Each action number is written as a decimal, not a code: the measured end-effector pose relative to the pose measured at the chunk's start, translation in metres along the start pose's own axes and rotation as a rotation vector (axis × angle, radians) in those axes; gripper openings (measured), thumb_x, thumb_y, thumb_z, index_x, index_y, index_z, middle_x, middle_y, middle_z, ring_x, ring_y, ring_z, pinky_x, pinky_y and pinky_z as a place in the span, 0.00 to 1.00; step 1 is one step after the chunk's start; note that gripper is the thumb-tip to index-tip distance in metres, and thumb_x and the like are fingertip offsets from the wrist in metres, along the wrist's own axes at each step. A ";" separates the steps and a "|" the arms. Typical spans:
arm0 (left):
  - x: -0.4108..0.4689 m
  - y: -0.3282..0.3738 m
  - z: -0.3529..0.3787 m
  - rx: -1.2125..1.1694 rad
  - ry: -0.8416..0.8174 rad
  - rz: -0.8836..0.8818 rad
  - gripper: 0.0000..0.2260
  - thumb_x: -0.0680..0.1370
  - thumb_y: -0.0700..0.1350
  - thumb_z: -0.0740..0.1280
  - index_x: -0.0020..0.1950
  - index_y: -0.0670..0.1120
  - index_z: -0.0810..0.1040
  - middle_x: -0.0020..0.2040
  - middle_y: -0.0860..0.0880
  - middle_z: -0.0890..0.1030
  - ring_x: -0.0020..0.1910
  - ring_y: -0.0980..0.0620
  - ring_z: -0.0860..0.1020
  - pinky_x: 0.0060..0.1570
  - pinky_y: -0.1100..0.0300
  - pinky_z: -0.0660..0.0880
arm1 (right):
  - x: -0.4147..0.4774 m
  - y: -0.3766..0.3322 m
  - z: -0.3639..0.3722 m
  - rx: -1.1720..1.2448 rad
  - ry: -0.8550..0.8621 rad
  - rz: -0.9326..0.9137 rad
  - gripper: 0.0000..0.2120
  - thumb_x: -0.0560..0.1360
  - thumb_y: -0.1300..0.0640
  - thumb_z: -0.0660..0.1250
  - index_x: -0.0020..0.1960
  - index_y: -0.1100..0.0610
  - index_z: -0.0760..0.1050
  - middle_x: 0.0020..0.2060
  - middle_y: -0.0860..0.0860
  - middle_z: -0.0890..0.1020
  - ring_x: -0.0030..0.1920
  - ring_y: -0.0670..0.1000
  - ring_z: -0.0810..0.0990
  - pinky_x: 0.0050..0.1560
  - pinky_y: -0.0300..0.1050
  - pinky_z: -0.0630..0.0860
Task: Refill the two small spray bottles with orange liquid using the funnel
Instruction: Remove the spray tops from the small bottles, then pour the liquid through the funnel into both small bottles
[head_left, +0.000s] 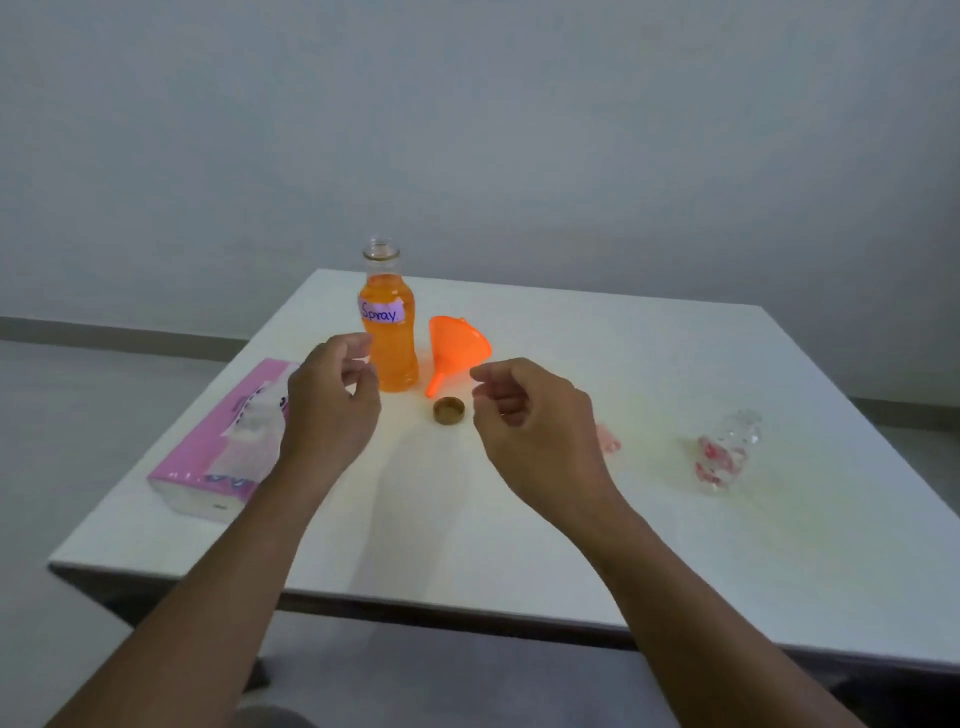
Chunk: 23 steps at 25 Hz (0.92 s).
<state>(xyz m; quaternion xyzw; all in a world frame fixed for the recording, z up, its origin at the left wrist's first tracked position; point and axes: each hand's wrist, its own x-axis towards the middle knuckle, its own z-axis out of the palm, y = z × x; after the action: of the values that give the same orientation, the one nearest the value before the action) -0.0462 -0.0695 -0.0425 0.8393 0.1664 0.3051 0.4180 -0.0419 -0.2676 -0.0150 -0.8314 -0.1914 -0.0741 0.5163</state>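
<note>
While over the table (675, 545), both hands half-curled, seemingly empty: left hand (332, 400), right hand (535, 415).

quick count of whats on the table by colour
orange: 2, the bottle of liquid and the funnel
pink: 2, the tissue pack and a small item partly behind the right hand
brown: 1, the cap
clear with red print: 1, the small bottle
total: 6

Uncapped orange bottle (389, 340) upright, funnel (458, 347) lying beside.
</note>
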 end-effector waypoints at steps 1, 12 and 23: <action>0.015 -0.001 -0.003 0.023 0.008 -0.019 0.16 0.80 0.40 0.64 0.67 0.46 0.74 0.63 0.49 0.78 0.57 0.53 0.78 0.54 0.63 0.72 | 0.013 -0.006 0.012 0.029 -0.039 0.094 0.13 0.77 0.60 0.66 0.60 0.51 0.81 0.45 0.42 0.84 0.45 0.42 0.83 0.44 0.31 0.78; 0.103 -0.023 0.022 0.078 -0.221 -0.141 0.41 0.70 0.53 0.77 0.77 0.51 0.59 0.74 0.49 0.68 0.70 0.48 0.70 0.53 0.60 0.68 | 0.138 0.035 0.104 0.041 0.035 0.811 0.44 0.66 0.45 0.79 0.70 0.58 0.57 0.65 0.59 0.70 0.63 0.60 0.74 0.59 0.53 0.77; 0.116 -0.031 0.026 0.126 -0.154 -0.071 0.38 0.63 0.62 0.78 0.69 0.50 0.72 0.62 0.50 0.79 0.59 0.48 0.77 0.53 0.55 0.78 | 0.156 0.046 0.112 0.137 0.120 0.662 0.40 0.65 0.51 0.81 0.69 0.55 0.63 0.62 0.53 0.74 0.56 0.54 0.74 0.50 0.48 0.76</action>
<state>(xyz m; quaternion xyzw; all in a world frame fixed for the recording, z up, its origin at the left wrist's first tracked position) 0.0581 -0.0044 -0.0355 0.8785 0.1823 0.2136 0.3866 0.1106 -0.1485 -0.0548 -0.8060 0.1147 0.0618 0.5774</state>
